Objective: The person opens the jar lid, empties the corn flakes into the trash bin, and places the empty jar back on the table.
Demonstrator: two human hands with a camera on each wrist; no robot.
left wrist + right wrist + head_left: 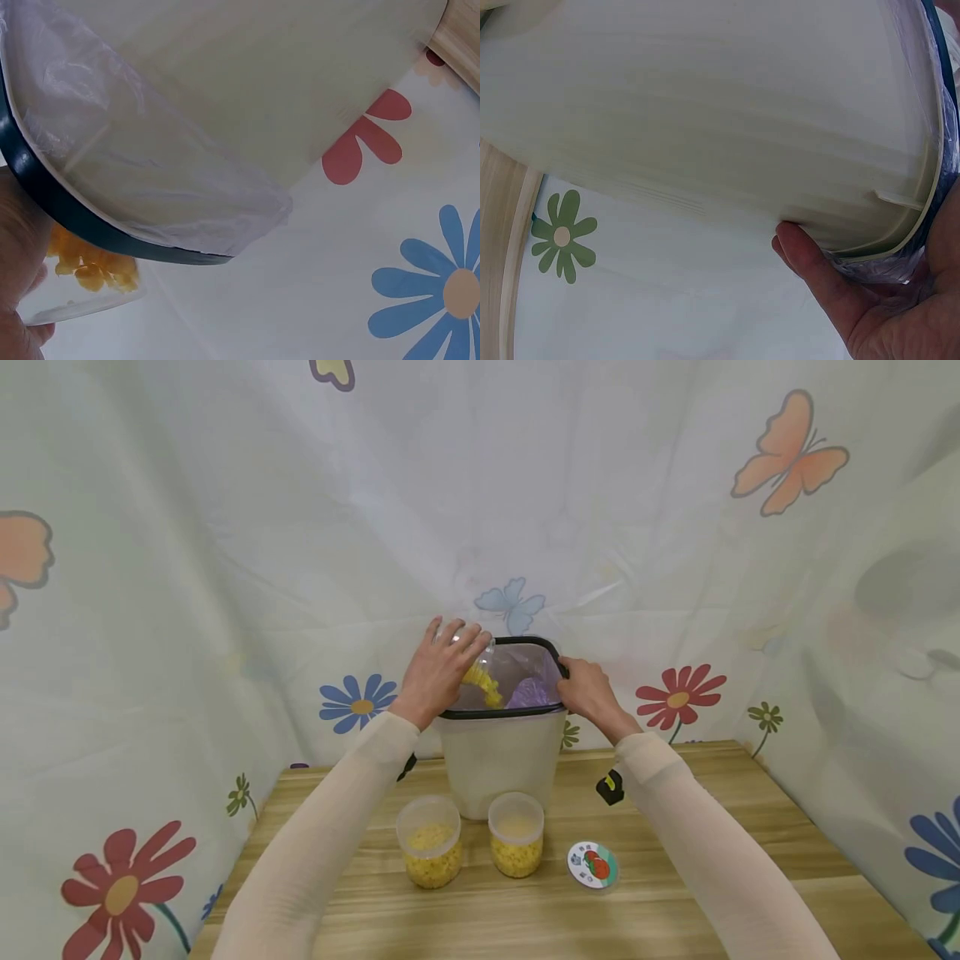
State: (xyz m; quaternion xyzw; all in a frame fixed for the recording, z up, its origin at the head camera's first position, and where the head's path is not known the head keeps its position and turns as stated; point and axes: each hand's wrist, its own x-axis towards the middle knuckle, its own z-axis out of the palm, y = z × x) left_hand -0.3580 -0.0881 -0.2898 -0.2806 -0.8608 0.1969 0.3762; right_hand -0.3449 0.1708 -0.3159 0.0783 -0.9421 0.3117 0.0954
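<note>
A cream trash can (pixel 498 760) with a black rim and a thin plastic liner (pixel 555 662) stands upright on the table. Over its left side, my left hand (pixel 438 668) grips a clear plastic tub (pixel 486 653), tipped toward the opening. Yellow pieces (pixel 491 692) spill out of that tub into the can; in the left wrist view, yellow lumps (pixel 90 274) show inside the tub below the dark rim. My right hand (pixel 588 689) holds the can's right rim, its thumb (pixel 802 247) against the outer wall. A crumpled purple bag (pixel 529 693) lies inside the can.
Two clear tubs with yellow pieces, a left one (pixel 431 847) and a right one (pixel 517 839), stand before the can. Right of them lies a round lid (pixel 592 865) with a tomato picture. A patterned curtain (pixel 420 527) encloses the wooden table (pixel 540 914).
</note>
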